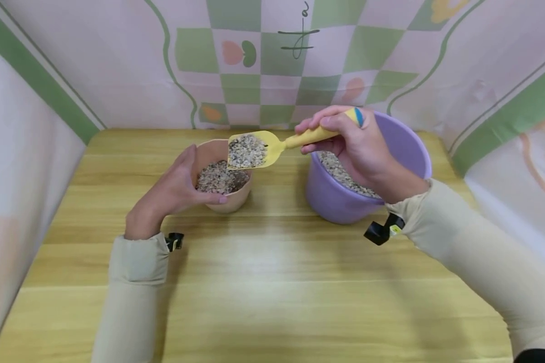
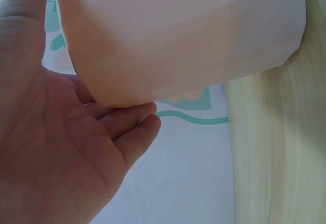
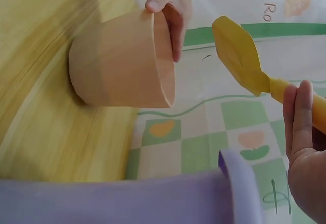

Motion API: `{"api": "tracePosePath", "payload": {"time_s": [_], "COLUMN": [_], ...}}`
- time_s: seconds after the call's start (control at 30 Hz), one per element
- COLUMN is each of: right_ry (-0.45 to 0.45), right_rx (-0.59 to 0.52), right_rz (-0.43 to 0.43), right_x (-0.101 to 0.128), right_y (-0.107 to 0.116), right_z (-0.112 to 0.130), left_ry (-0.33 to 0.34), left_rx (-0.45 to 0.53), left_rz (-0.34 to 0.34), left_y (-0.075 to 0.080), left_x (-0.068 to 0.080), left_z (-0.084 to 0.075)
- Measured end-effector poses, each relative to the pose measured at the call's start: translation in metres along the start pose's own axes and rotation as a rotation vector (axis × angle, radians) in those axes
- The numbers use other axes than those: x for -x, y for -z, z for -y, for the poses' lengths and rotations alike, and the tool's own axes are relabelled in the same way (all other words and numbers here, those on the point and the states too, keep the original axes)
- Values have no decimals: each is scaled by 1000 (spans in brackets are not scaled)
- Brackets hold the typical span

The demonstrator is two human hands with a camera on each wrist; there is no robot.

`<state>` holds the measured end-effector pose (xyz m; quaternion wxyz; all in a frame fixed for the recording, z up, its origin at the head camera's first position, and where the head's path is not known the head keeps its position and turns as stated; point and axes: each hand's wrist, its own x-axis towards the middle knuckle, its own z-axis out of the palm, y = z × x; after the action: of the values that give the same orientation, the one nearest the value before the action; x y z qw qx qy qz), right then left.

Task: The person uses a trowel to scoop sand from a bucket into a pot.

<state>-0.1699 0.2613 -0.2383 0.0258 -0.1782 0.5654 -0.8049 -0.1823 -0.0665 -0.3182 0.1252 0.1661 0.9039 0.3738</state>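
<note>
Roughly at the centre of a wooden table [image 1: 263, 282]: a small peach pot [image 1: 236, 201], partly filled with speckled gravel [image 1: 220, 180]; cupped at its nine o'clock side by the left hand [image 1: 172, 194], fingers curved round the wall, thumb laid along the near side toward five o'clock, fingertips over the rim; seen from the left wrist as a palm [image 2: 56, 158] lying against the pot's pale wall [image 2: 178, 35]. Directly above the pot's rim, toward twelve o'clock: a yellow scoop [image 1: 250, 149], loaded with the same gravel, blade level, handle running out toward three o'clock; gripped at that handle by the right hand [image 1: 349, 146], fingers wrapped round it, a blue-and-green band showing at the handle's end. Just beside the pot at three o'clock, not touching: a lilac bucket [image 1: 340, 199], holding more gravel, partly hidden behind the right hand. From the right wrist: the scoop's underside [image 3: 239, 56] hanging apart from the pot [image 3: 122, 66], the bucket's rim [image 3: 234, 183] in the foreground. Behind everything, at twelve o'clock: a backdrop [image 1: 277, 60] of pink and green checks.
</note>
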Motion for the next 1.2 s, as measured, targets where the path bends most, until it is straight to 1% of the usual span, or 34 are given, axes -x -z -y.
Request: {"api": "tracePosePath", "payload": {"time_s": [0.13,0.23,0.33,0.5,0.6,0.67,0.73,0.83,0.9,1.03,1.1,1.2], "right_ry": [-39,-59,-78,-126,-139,-146,-135,-101,-47,88,129,133], "right_rx": [-9,27,98,263,358,399,437,511,591,734,755,749], "right_rz": [15,23,16,8,37,61,82,126,174,283,315,325], "right_x": [-9,-15,-20,-26,-27,-27,-26,-25,-24,-20,-19,-17], "right_y": [-10,-17,-23,-34,-41,-45,-48,-49,-49,-48,-47,-47], "right_z": [-3,-6,-11,-19,-23,-25,-27,-27,-26,-24,-24,-24], "left_ry": [20,21,10,-21,-68,-81,-95,-88,-87,-34,-18,-32], "left_rx": [-6,-18,-26,-20,8,19,32,24,24,12,11,21], "left_rz": [-2,-13,-23,-44,-67,-77,-85,-85,-80,-54,-46,-53], "left_y": [2,2,1,-1,-2,-2,-3,-3,-2,-2,-1,-2], "left_x": [2,2,2,1,0,0,0,1,2,5,7,7], "left_z": [0,0,0,0,1,1,2,2,2,2,1,2]}}
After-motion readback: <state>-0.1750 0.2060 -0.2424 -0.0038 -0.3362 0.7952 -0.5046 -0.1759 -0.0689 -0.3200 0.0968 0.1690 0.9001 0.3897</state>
